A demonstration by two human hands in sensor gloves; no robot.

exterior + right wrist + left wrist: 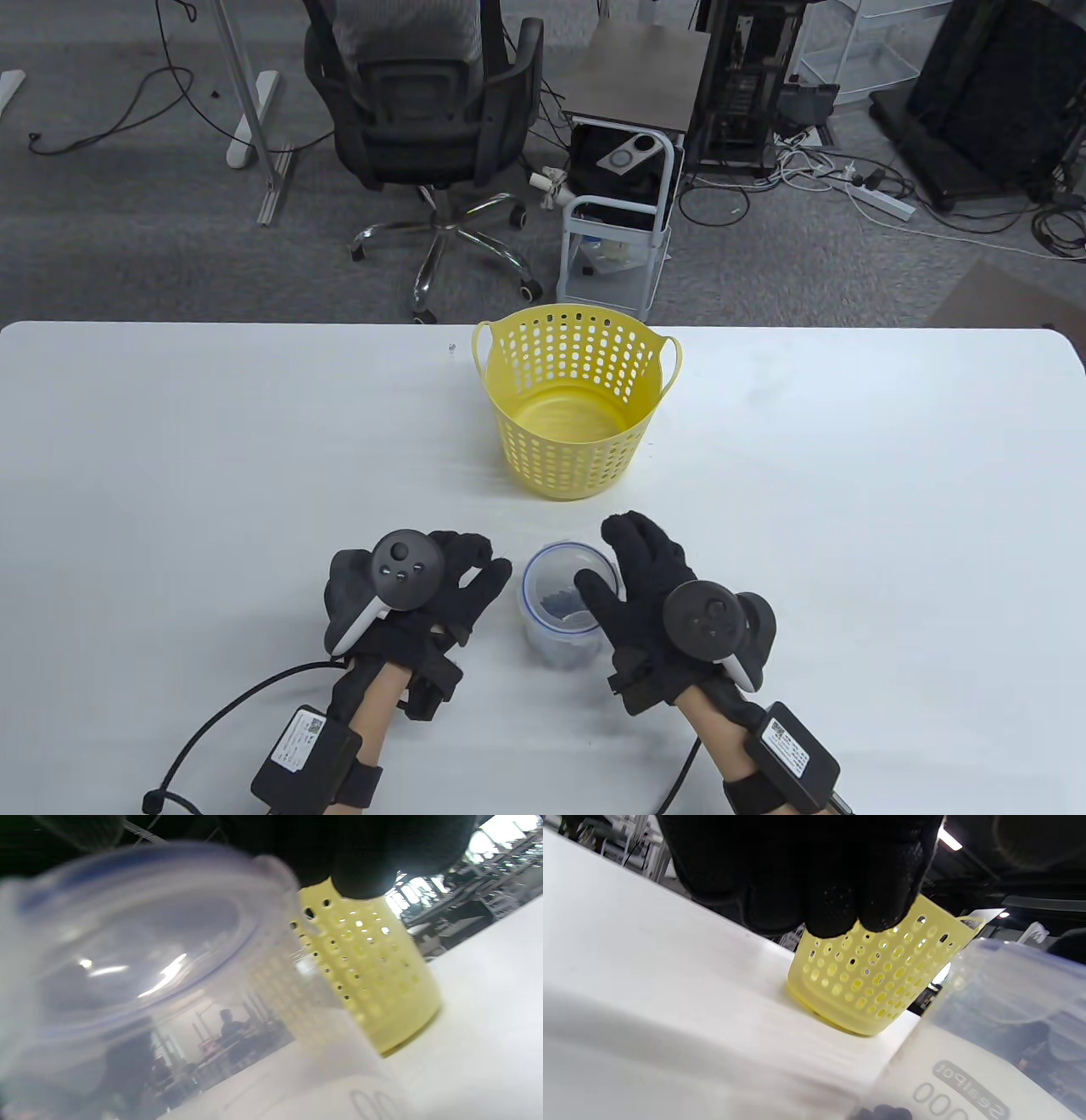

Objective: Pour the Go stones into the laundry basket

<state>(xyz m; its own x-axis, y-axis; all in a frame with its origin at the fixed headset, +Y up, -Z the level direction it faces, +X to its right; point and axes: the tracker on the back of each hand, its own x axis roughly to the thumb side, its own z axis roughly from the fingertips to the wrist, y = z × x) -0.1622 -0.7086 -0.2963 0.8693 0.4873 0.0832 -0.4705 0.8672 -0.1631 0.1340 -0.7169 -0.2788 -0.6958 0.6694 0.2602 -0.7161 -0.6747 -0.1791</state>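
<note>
Nearest the table camera, the right hand (pixel 657 607) sits against the right side of a clear plastic container (pixel 560 611), its thumb lying over the blue-edged rim; whether the fingers have closed around the wall cannot be told. On the container's left, the left hand (pixel 433 594) hangs just beside it with fingers loosely curled, holding nothing and apparently not touching.

Dark Go stones (pixel 556 601) lie in the bottom of the container, which stands upright on the white table (pixel 170 475). Just beyond the container stands the yellow laundry basket (pixel 577 399), upright, its floor bare.

By the look of it, the step in hand is getting a sound hold on the container. To do it well, the person should probably wrap the wall rather than pinch the rim, steady the far side with the left hand, then carry it over the basket's mouth before tipping. A slow tilt would likely keep the stones from bouncing out or slipping through the perforated wall.
</note>
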